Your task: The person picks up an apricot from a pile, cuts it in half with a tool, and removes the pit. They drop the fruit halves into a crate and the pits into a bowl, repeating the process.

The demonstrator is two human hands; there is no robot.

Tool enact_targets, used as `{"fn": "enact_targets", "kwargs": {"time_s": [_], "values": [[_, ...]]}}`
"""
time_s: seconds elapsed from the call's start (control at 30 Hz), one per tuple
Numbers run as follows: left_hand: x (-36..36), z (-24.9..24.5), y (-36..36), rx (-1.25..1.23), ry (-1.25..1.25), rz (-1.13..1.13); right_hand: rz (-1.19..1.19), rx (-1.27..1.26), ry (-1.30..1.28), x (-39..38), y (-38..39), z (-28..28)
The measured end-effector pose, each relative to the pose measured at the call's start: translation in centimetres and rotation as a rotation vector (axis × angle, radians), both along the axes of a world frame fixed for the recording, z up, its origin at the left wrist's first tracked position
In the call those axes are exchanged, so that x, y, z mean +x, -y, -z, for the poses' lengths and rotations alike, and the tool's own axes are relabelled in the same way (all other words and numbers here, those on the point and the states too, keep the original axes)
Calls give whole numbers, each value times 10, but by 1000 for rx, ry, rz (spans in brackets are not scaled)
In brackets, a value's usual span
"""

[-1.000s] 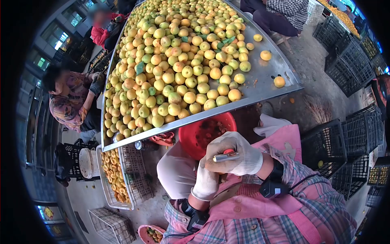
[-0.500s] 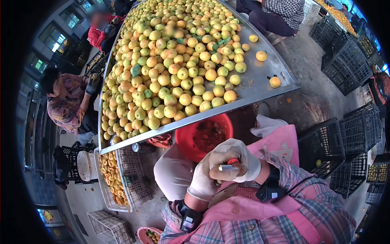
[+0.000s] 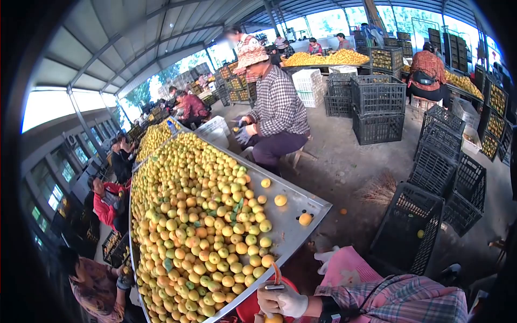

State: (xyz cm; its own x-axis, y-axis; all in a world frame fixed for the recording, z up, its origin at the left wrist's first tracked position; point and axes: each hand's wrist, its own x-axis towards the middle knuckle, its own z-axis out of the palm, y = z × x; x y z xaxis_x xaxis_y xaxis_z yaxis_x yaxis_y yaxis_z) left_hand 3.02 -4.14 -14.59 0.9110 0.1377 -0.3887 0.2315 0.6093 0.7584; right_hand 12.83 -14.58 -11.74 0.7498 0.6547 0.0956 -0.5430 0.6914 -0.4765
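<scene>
My right hand (image 3: 284, 300), in a whitish work glove, is closed around a small hand tool (image 3: 275, 287) with a metal end and an orange-red part sticking up. It is near the front edge of the metal sorting table (image 3: 301, 237). Just below the hand, cut off by the bottom of the view, is an apricot (image 3: 273, 318); what supports it cannot be made out. My left hand is out of view. A large heap of yellow-green apricots (image 3: 199, 226) covers most of the table. Part of a red basin (image 3: 249, 308) shows behind my right hand.
Black plastic crates (image 3: 406, 229) stand on the floor to my right, with more stacked crates (image 3: 378, 107) farther back. A twig broom (image 3: 378, 188) lies nearby. A co-worker in a checked shirt (image 3: 280, 105) sits across the table; others sit along its left side.
The view has swung up and to the right, bringing the hall and more workers into sight. Both gloved hands were together over the basin; now only my right hand shows, low in view.
</scene>
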Motion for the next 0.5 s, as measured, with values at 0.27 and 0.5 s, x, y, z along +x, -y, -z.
{"fn": "enact_targets", "kwargs": {"time_s": [0.27,0.5], "values": [[-3,13,3,166,-48,-201,-116,-253,-24,-2,-16,-4],[-19,111,-36,211,124,-8,281,-384,754,-29,-19,-12]]}}
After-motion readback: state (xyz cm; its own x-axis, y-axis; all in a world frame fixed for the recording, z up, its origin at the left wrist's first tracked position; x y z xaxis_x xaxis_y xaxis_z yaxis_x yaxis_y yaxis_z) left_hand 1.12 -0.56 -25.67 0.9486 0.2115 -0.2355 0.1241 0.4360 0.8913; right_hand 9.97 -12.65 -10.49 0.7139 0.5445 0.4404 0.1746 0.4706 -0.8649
